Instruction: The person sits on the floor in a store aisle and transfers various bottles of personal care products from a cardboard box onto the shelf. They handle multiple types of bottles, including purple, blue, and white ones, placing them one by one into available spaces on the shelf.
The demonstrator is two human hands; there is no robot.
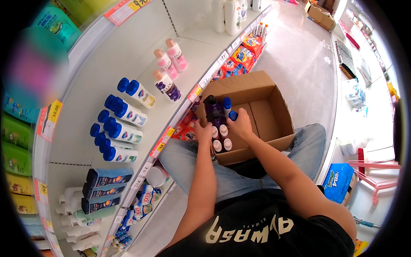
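Note:
An open cardboard box (282,109) sits between my knees. My right hand (241,124) is inside it, with its fingers around a blue-capped bottle (233,115). Another bottle with a blue cap (227,104) stands just beyond. My left hand (203,132) is at the box's left side, against the packed bottles; its fingertips are partly hidden, so I cannot tell whether it grips one. Dark purple pump bottles (215,110) stand between my hands. Several bottles with pale pink caps (223,130) are grouped nearer to me.
On the left shelf (192,48) stand Lux bottles (169,86), blue-capped white bottles (130,115) and dark blue Clear bottles (109,177). Tide bags (240,54) lie on the lower shelf. Pink hangers (374,183) and a blue package (337,180) are at the right.

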